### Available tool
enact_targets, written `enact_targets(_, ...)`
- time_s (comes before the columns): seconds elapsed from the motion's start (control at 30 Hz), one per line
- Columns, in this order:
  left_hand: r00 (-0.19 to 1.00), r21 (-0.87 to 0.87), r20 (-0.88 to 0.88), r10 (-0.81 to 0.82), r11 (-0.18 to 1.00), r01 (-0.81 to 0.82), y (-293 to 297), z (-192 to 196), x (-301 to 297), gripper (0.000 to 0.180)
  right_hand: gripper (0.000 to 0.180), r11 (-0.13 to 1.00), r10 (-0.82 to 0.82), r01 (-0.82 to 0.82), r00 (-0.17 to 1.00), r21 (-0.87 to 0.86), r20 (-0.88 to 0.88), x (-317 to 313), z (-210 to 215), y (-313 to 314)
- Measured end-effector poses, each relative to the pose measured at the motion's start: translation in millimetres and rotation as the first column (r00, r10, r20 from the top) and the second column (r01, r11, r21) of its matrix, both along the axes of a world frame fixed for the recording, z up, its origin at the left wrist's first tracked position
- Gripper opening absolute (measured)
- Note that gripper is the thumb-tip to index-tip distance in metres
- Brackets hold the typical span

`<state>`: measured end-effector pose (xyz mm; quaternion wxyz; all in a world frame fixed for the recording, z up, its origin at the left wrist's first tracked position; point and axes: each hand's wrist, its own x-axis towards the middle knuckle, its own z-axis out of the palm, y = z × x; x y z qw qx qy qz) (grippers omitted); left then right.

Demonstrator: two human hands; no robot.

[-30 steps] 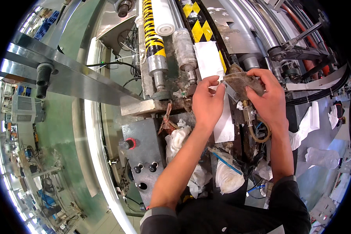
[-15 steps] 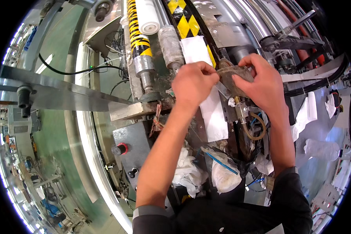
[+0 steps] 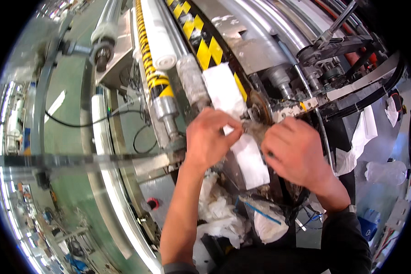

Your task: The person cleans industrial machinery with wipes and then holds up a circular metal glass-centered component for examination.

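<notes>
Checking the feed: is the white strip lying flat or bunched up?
Mostly flat: the white strip runs smoothly under both hands; the left hand pinches its middle.

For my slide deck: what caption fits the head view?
Both hands, left and right, pinch a white strip on a machine beside striped rollers.

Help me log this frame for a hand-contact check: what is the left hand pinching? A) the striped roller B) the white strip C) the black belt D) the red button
B: the left hand has its fingertips closed on the white strip, which runs down over the machine, while the right hand works just beside it.
</notes>
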<state>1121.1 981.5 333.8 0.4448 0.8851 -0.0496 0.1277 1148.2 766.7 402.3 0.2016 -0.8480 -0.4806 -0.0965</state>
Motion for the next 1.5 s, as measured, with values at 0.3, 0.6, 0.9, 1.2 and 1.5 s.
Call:
enact_targets(0.3,0.999,-0.077,-0.042,0.01,0.997,-0.013,2,2,5,0.012,0.021,0.996,-0.048,0.054,0.995,0.074,-0.09,7,-1,-1)
enact_targets(0.6,0.931,0.052,-0.353,0.09,0.996,-0.077,-10,8,40,0.02,0.022,0.922,-0.352,0.378,0.91,0.089,-0.217,37,-4,13)
enact_targets(0.9,0.862,0.214,-0.478,0.169,0.974,-0.072,-15,26,52,0.022,0.018,0.961,-0.259,0.272,0.952,0.059,-0.165,47,-9,33)
enact_targets(1.2,0.931,0.378,-0.308,0.198,0.923,-0.071,-16,24,31,0.029,0.013,0.95,-0.312,0.311,0.94,-0.035,-0.134,59,-12,31)
enact_targets(1.5,0.907,0.432,-0.385,0.168,0.902,0.017,-20,33,31,0.021,0.016,0.931,-0.362,0.35,0.924,-0.105,-0.122,51,-10,31)
